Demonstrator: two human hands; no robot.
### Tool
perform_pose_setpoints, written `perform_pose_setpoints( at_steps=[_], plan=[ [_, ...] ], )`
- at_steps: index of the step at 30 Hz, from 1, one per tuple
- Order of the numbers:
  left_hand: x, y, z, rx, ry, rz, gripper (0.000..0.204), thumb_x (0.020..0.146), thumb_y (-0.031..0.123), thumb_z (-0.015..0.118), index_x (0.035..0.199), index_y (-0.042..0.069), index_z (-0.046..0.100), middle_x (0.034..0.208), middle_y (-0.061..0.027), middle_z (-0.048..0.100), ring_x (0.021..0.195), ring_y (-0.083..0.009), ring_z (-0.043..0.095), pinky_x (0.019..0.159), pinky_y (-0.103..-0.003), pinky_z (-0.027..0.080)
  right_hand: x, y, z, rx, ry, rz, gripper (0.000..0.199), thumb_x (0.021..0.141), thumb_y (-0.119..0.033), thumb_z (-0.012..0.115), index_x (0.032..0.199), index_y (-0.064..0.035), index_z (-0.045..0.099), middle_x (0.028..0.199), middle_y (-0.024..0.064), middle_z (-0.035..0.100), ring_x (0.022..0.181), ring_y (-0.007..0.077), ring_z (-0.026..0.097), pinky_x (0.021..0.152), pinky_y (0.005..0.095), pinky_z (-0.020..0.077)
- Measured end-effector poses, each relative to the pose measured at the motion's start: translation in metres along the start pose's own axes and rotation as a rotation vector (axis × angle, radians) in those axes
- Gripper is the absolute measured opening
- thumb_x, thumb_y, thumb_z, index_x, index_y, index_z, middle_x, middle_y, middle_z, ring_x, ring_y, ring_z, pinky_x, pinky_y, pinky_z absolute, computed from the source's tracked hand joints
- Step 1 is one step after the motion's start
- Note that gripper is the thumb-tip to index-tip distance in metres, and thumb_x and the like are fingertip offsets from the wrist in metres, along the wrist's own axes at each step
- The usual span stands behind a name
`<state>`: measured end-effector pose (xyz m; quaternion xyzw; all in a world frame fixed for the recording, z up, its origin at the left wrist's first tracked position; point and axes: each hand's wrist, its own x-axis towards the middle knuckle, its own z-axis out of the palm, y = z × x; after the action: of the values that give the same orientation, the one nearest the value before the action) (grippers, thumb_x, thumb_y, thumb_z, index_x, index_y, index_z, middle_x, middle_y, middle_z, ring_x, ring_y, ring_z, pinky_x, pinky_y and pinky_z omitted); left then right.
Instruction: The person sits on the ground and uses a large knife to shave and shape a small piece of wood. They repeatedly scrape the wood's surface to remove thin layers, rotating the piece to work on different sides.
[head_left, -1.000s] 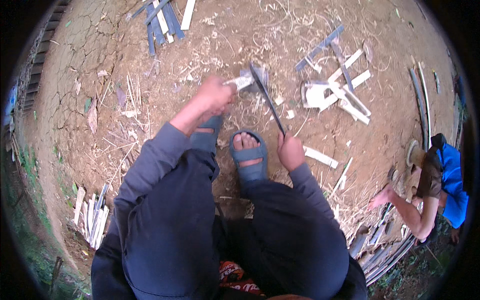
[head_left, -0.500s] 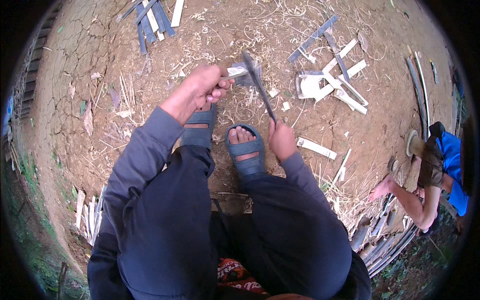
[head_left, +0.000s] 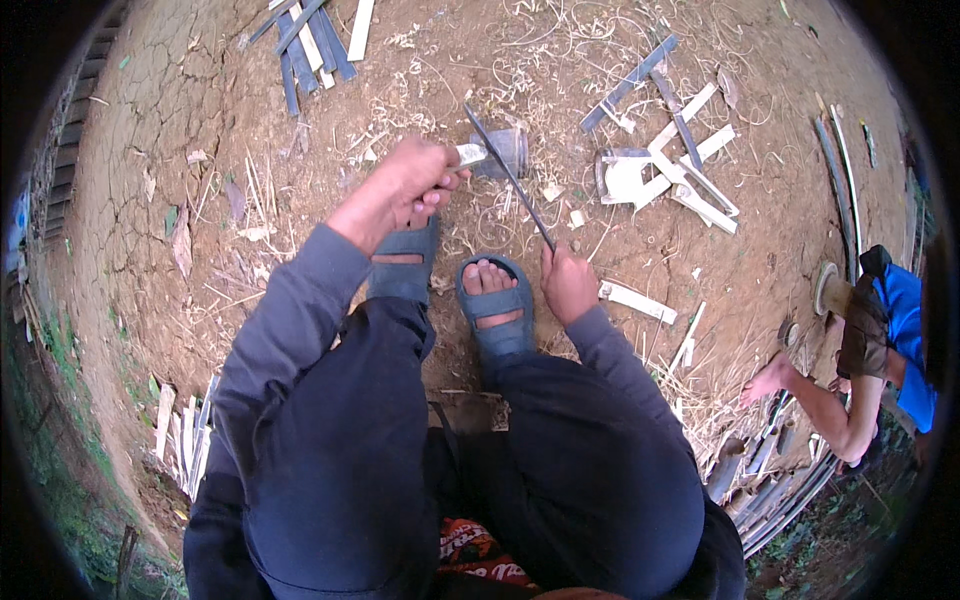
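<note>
White lettering (head_left: 500, 572), partly hidden, on red printed fabric (head_left: 468, 545), between the legs of the dark trousers (head_left: 590, 480)

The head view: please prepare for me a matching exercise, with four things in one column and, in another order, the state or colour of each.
1. left hand
2. right hand
3. sandals
4. co-worker's shirt

A. bright blue
B. holds the long knife
C. dull grey-blue
D. grips the pale strip

Right pairs: 1-D, 2-B, 3-C, 4-A.
</note>
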<state>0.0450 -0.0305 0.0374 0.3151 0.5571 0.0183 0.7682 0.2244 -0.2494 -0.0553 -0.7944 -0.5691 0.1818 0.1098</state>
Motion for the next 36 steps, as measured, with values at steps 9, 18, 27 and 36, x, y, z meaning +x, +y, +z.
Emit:
perform_pose_setpoints(
  at_steps=[9,18,27,36],
  plan=[
    [-0.001,0.003,-0.001,0.035,0.042,-0.010,0.028,0.096,0.012,0.045,0.104,-0.010,0.061,0.058,0.0038,0.043,0.039,-0.0036,0.034,0.031,-0.023,0.021,-0.005,-0.042,-0.037,0.279,0.205,-0.051,0.026,0.098,-0.023,0.056,0.083,-0.0011,0.057,0.066,0.0255,0.060,0.059,0.0430,0.062,0.052,0.0507,0.0480],
    [-0.001,0.004,0.003,0.032,0.013,0.031,0.018,0.092,0.008,0.044,0.083,-0.004,0.054,0.059,-0.0012,0.048,0.038,-0.0065,0.037,0.031,-0.026,0.021,0.002,-0.008,-0.023,0.107,0.015,0.037,0.028,0.097,-0.018,0.057,0.079,0.0033,0.059,0.060,0.0252,0.058,0.055,0.0451,0.059,0.050,0.0502,0.0454],
    [0.002,0.006,0.008,0.075,0.035,-0.013,0.026,0.095,0.012,0.044,0.101,-0.008,0.059,0.058,0.0042,0.042,0.039,-0.0035,0.033,0.031,-0.024,0.020,0.003,0.014,-0.004,0.094,-0.108,0.131,0.037,0.099,-0.029,0.053,0.083,0.0033,0.061,0.068,0.0304,0.061,0.066,0.0481,0.063,0.058,0.0554,0.0497],
    [-0.001,-0.001,0.002,0.040,0.045,0.013,0.021,0.093,0.013,0.046,0.092,-0.005,0.057,0.058,0.0032,0.044,0.038,-0.0050,0.035,0.032,-0.025,0.022,-0.004,-0.042,-0.056,0.350,0.214,-0.135,0.022,0.097,-0.015,0.058,0.084,0.0025,0.061,0.060,0.0242,0.057,0.054,0.0423,0.059,0.049,0.0432,0.0437]
  ],
)
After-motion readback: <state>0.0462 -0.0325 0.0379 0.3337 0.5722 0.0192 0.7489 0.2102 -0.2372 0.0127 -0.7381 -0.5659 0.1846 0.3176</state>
